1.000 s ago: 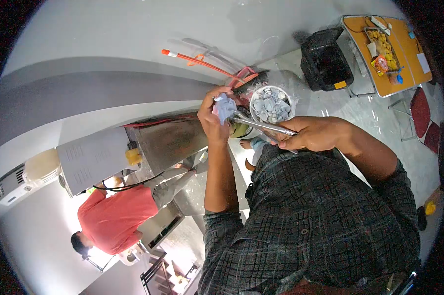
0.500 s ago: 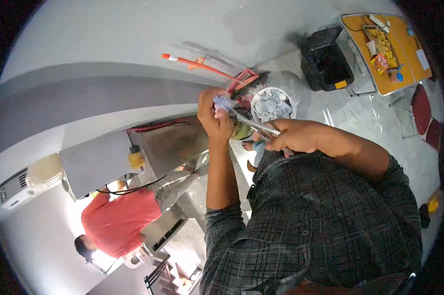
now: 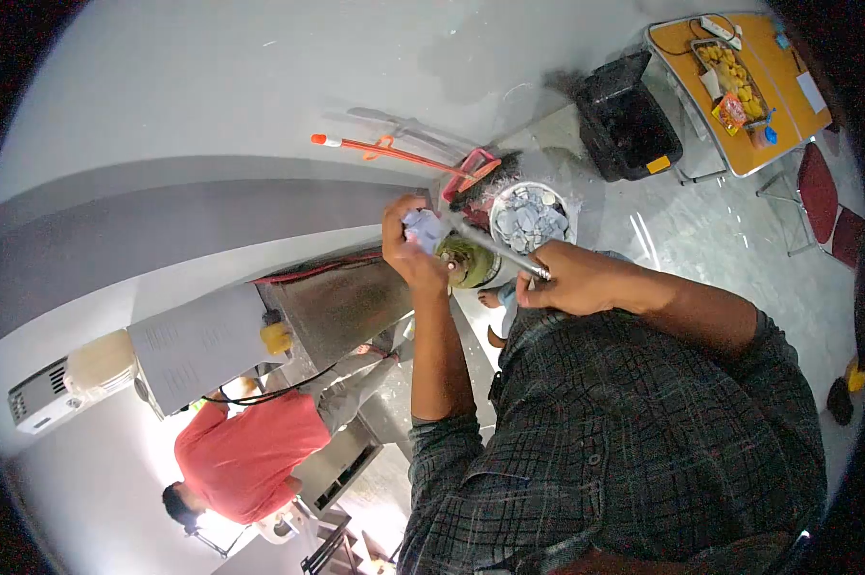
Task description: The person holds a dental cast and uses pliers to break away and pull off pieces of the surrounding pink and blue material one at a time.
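1. A co-worker in a red shirt point(image 3: 250, 455) stands at the near left.
2. The left hand point(image 3: 408, 254) curls its fingers tightly round a pale crumpled paper wad point(image 3: 423, 228), held up at centre.
3. Metal tongs point(image 3: 495, 247) reach the wad's right side.
4. Just beyond them stands a white bucket point(image 3: 533, 184) of grey scraps.
5. The right hand point(image 3: 571, 283) clasps the tongs' handle end, fingers closed.

A black crate point(image 3: 629, 120) stands on the floor beside an orange counter point(image 3: 787, 105) that carries a tray of yellow snacks point(image 3: 729, 72). A red chair point(image 3: 818, 196) stands near it. Lower left, a person in a red shirt point(image 3: 250, 450) bends beside a metal cabinet point(image 3: 341, 297) — a printed sheet point(image 3: 197, 340) lies on top.
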Available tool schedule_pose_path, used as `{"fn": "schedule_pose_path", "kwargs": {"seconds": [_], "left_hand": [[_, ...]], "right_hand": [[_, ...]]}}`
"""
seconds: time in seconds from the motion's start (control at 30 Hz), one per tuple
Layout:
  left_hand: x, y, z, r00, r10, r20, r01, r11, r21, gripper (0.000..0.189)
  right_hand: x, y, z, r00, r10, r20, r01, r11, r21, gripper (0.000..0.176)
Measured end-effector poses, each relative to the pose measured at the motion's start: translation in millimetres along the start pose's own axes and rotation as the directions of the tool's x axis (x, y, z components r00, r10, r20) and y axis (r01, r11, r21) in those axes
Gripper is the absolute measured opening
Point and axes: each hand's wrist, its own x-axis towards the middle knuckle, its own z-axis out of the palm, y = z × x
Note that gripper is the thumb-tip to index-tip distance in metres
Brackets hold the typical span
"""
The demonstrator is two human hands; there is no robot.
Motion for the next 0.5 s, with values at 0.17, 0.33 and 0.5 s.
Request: {"fn": "schedule_pose_path", "kwargs": {"seconds": [0.17, 0.33, 0.5], "left_hand": [[2, 13, 5, 0.913, -0.402, -0.069, 0.328, 0.825, -0.460, 0.088], [0, 35, 7, 0.760, -0.624, 0.182, 0.542, 0.454, -0.707, 0.091], [1, 33, 7, 0.797, -0.589, 0.130, 0.516, 0.555, -0.652, 0.096]], "right_hand": [[-6, -26, -11, 0.996, 0.038, -0.082, -0.038, 0.999, 0.004, 0.019], [-12, -23, -20, 0.994, -0.064, -0.088, 0.073, 0.993, 0.098, 0.030], [-24, -25, -28, 0.969, -0.239, 0.058, 0.241, 0.970, -0.039, 0.031]]}}
